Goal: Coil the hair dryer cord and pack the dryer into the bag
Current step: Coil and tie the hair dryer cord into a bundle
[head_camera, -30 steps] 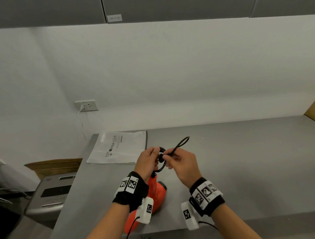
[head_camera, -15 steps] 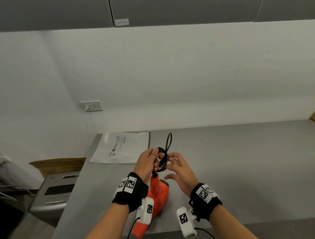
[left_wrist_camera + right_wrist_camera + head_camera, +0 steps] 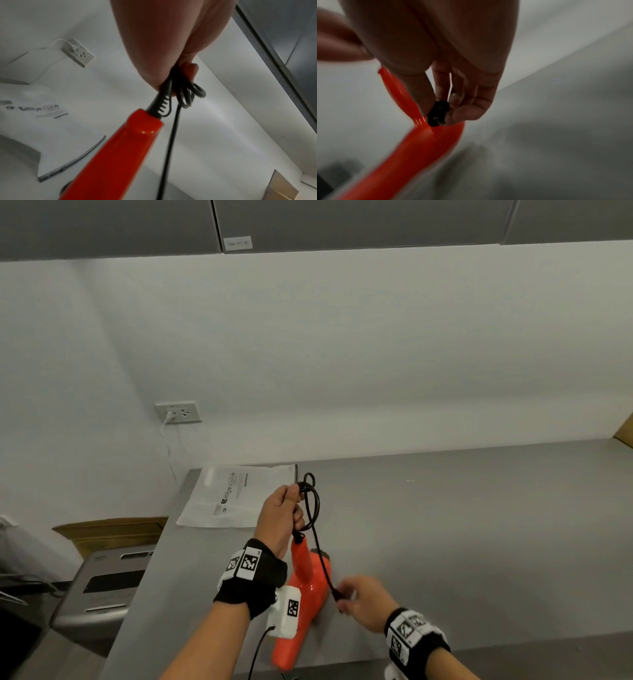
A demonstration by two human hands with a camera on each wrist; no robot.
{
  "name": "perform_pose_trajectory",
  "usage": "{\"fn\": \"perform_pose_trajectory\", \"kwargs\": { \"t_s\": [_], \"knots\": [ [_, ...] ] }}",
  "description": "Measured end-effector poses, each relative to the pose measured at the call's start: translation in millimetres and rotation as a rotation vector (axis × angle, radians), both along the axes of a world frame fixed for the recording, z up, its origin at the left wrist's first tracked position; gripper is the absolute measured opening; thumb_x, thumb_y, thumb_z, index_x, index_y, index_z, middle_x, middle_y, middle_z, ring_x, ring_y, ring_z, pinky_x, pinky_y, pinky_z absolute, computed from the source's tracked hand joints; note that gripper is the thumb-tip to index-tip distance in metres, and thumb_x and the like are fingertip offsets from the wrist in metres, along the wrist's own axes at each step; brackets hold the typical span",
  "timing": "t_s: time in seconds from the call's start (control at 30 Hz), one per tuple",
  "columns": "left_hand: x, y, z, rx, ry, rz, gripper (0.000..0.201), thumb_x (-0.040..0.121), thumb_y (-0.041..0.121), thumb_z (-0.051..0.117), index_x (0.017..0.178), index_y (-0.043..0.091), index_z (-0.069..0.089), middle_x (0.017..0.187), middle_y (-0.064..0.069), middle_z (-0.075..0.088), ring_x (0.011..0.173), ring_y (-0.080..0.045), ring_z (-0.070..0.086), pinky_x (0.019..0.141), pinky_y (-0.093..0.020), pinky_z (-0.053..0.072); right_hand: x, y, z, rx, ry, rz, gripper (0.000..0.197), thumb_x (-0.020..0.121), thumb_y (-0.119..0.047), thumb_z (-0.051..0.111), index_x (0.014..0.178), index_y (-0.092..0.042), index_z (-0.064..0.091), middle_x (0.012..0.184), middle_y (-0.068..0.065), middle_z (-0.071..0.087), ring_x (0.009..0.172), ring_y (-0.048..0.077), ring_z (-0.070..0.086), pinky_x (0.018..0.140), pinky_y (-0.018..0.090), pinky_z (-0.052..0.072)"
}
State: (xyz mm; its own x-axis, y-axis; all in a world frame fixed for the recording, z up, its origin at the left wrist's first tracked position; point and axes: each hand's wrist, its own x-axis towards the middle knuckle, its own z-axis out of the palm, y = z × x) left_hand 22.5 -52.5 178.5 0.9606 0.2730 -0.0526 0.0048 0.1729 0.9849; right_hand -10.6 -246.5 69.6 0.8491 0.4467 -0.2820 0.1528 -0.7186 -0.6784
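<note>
An orange hair dryer (image 3: 306, 594) lies on the grey counter (image 3: 479, 525), its handle (image 3: 111, 152) pointing up toward my left hand. My left hand (image 3: 282, 513) pinches several small loops of the black cord (image 3: 310, 494) just above the handle's strain relief (image 3: 161, 106). One strand of cord (image 3: 322, 559) runs down to my right hand (image 3: 363, 599), which pinches the black plug (image 3: 438, 113) beside the dryer body (image 3: 412, 146). The white plastic bag (image 3: 233, 496) lies flat on the counter behind my left hand.
A wall socket (image 3: 178, 411) with a white charger cable sits on the back wall at left. A grey appliance (image 3: 99, 587) and a cardboard box (image 3: 109, 530) stand below the counter's left end. Another cardboard edge (image 3: 625, 433) shows at far right.
My right hand left the coil, dropped toward me and now pinches the plug end beside the dryer. The left hand kept the loops and rose slightly.
</note>
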Motion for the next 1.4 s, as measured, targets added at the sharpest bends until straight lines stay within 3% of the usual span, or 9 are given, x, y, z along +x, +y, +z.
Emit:
{"fn": "perform_pose_trajectory", "kwargs": {
  "t_s": [0.17, 0.33, 0.53, 0.67, 0.8, 0.97, 1.17, 1.27, 1.4],
  "knots": [
    [2, 8, 5, 0.048, -0.012, -0.009, 0.028, 0.107, 0.023, 0.044, 0.084, 0.008, 0.049, 0.062, 0.003, 0.043, 0.046, -0.008, 0.032, 0.043, -0.022, 0.032, -10, -40, -47, -0.234, 0.052, -0.034, 0.027, 0.083, -0.029, 0.061, 0.102, -0.016, 0.074, 0.107, 0.009, 0.073, 0.104, 0.029, 0.066, 0.083, 0.030, 0.049],
    [1, 9, -2, 0.012, 0.021, 0.019, 0.038, 0.107, 0.026, 0.044, 0.071, 0.016, 0.038, 0.054, 0.009, 0.034, 0.043, -0.006, 0.029, 0.041, -0.020, 0.032, 2, -75, -49, -0.209, 0.119, -0.139, 0.013, 0.080, -0.028, 0.069, 0.068, -0.025, 0.070, 0.058, -0.009, 0.060, 0.072, 0.015, 0.063, 0.059, 0.018, 0.045],
    [3, 19, -7, -0.016, 0.042, 0.089, 0.039, 0.107, 0.027, 0.043, 0.070, 0.018, 0.037, 0.057, 0.006, 0.031, 0.043, -0.006, 0.028, 0.040, -0.019, 0.032, 12, -123, -7, 0.354, 0.168, -0.487, 0.006, 0.088, -0.005, 0.072, 0.084, -0.002, 0.069, 0.072, 0.017, 0.072, 0.072, 0.024, 0.065, 0.064, 0.040, 0.056],
    [5, 18, -8, -0.043, 0.040, 0.103, 0.040, 0.108, 0.028, 0.042, 0.069, 0.018, 0.037, 0.057, 0.005, 0.029, 0.044, -0.007, 0.026, 0.039, -0.019, 0.030, 14, -125, 51, 0.973, 0.122, -0.697, 0.052, 0.060, -0.031, 0.091, 0.093, -0.002, 0.065, 0.102, 0.023, 0.075, 0.086, 0.024, 0.072, 0.068, 0.034, 0.061],
    [7, 10, -11, -0.013, 0.038, 0.090, 0.041, 0.107, 0.030, 0.043, 0.068, 0.018, 0.038, 0.056, 0.007, 0.031, 0.045, -0.008, 0.028, 0.041, -0.020, 0.032, 17, -102, 106, 1.339, 0.070, -0.607, 0.008, 0.086, -0.010, 0.064, 0.091, -0.012, 0.059, 0.120, 0.030, 0.066, 0.110, 0.040, 0.066, 0.093, 0.055, 0.050],
    [8, 0, -11, 0.005, 0.028, 0.055, 0.039, 0.107, 0.030, 0.043, 0.070, 0.018, 0.038, 0.057, 0.006, 0.033, 0.048, -0.010, 0.030, 0.044, -0.023, 0.034, 19, -63, 151, 1.471, 0.066, -0.467, 0.017, 0.094, 0.000, 0.052, 0.091, -0.016, 0.055, 0.087, 0.024, 0.071, 0.088, 0.042, 0.071, 0.090, 0.052, 0.055],
    [4, -9, -8, 0.032, 0.025, -0.024, 0.036, 0.107, 0.030, 0.043, 0.085, 0.007, 0.061, 0.068, -0.002, 0.067, 0.056, -0.016, 0.058, 0.060, -0.031, 0.052, 26, -13, 158, 0.672, -0.198, -0.293, 0.012, 0.089, -0.007, 0.070, 0.082, -0.007, 0.060, 0.059, 0.011, 0.065, 0.047, 0.025, 0.057, 0.051, 0.032, 0.052],
    [0, -18, -6, 0.042, 0.020, -0.118, 0.043, 0.107, 0.030, 0.042, 0.106, -0.004, 0.068, 0.088, -0.012, 0.076, 0.076, -0.023, 0.071, 0.069, -0.036, 0.058, 28, 13, 140, 0.149, -0.411, -0.141, 0.012, 0.087, -0.028, 0.070, 0.084, -0.018, 0.063, 0.066, 0.003, 0.070, 0.062, 0.023, 0.063, 0.062, 0.035, 0.053],
    [-9, -27, -4, 0.065, -0.016, -0.175, 0.038, 0.108, 0.027, 0.041, 0.117, 0.000, 0.066, 0.096, -0.013, 0.074, 0.079, -0.016, 0.071, 0.070, -0.031, 0.059, 28, 32, 127, 0.059, -0.484, -0.158, 0.022, 0.091, -0.031, 0.063, 0.113, -0.031, 0.063, 0.093, 0.004, 0.075, 0.084, 0.030, 0.069, 0.074, 0.040, 0.057]
  ]
}}
